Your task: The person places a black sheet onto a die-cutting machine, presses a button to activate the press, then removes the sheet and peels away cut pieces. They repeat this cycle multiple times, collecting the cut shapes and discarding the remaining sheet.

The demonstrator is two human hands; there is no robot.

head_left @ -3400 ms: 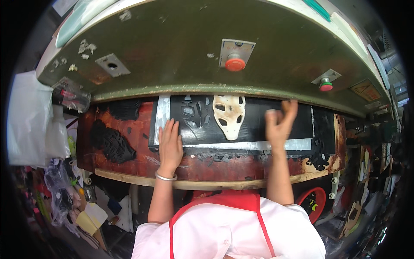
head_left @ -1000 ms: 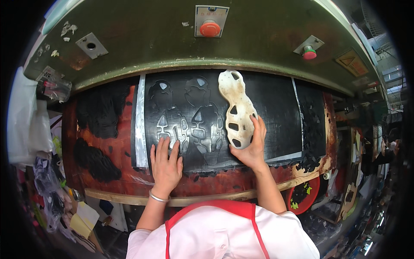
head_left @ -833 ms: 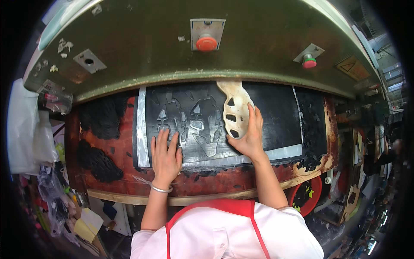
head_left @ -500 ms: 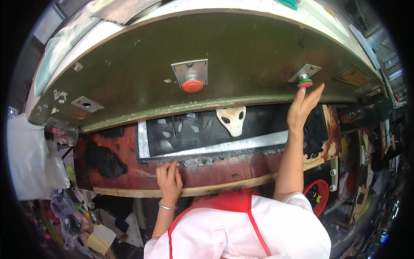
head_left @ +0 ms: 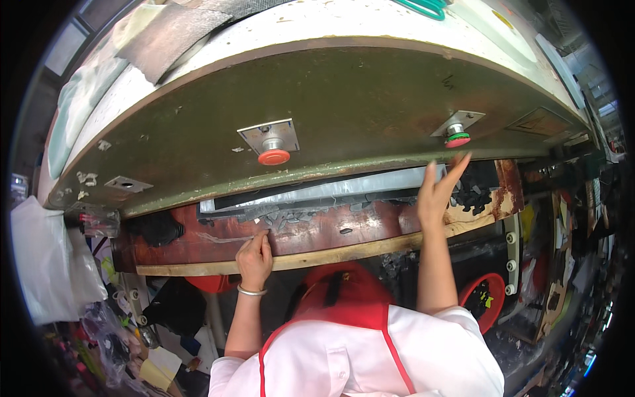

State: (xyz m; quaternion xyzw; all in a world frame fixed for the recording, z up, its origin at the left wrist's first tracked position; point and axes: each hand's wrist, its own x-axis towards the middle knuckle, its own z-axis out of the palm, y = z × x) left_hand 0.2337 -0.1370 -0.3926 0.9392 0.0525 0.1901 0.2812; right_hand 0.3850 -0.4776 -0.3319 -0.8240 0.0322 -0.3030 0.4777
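My right hand (head_left: 436,196) is raised over the work board with its thumb and fingers spread, holding nothing. Its fingertips are just below a push button (head_left: 457,139) with a red face and a green ring, with a small gap between them. My left hand (head_left: 254,260) rests by the front edge of the reddish-brown board (head_left: 311,233), its fingers curled; whatever may be in them is hidden. Small black scraps (head_left: 291,215) lie along the front of a pale metal strip (head_left: 317,187). A wide green machine beam (head_left: 357,99) covers what lies farther back.
A red mushroom button (head_left: 274,156) juts from the beam's middle. Black scraps lie at the board's left (head_left: 155,228) and right ends. A red bucket (head_left: 493,281) with scraps stands below right. Clear plastic bags (head_left: 49,258) hang at the left. Grey sheets (head_left: 175,33) lie on top.
The green beam now covers the black sheet and the white two-holed shape seen before. My right hand has moved down and left, off the green-ringed button. My left hand stays near the front edge, fingers curled.
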